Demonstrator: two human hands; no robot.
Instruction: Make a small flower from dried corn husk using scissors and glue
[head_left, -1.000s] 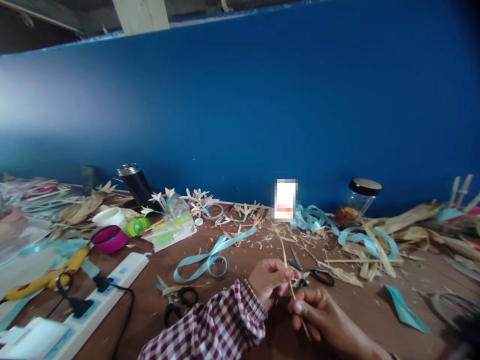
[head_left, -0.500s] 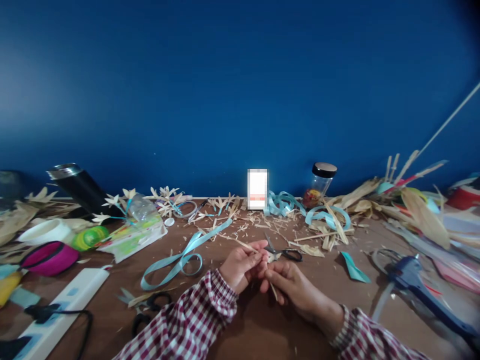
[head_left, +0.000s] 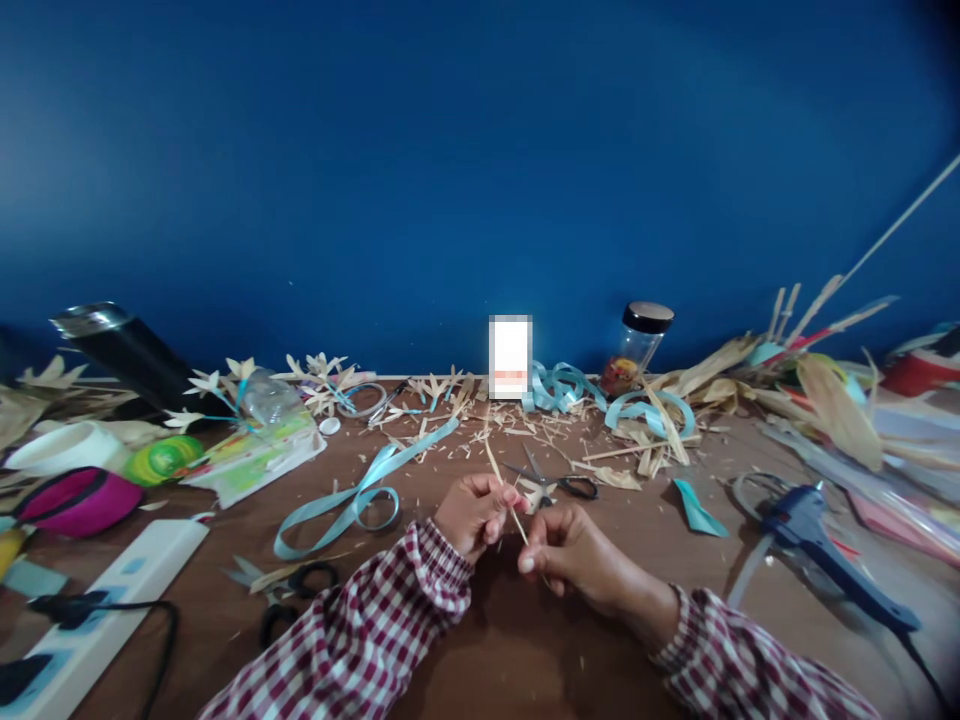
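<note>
My left hand (head_left: pixel 474 513) and my right hand (head_left: pixel 571 553) meet just above the brown table (head_left: pixel 480 650), both in checked sleeves. Between them they pinch a thin pale straw strip (head_left: pixel 504 487) that slants up to the left past my left fingers. Its lower end sits at my right fingertips. Black-handled scissors (head_left: pixel 556 482) lie just beyond my hands among straw shavings.
A light blue ribbon (head_left: pixel 358 494) loops to the left, with a second pair of scissors (head_left: pixel 289 590) nearer me. A white power strip (head_left: pixel 97 610), pink pouch (head_left: pixel 75 500) and black flask (head_left: pixel 124 345) stand left. A blue glue gun (head_left: pixel 825 545), a jar (head_left: pixel 636 348) and dried husks (head_left: pixel 750 385) lie right.
The view swung right and levelled, bringing the glue gun into sight. My hands stayed together on the strip and drew slightly apart, the strip now standing more upright.
</note>
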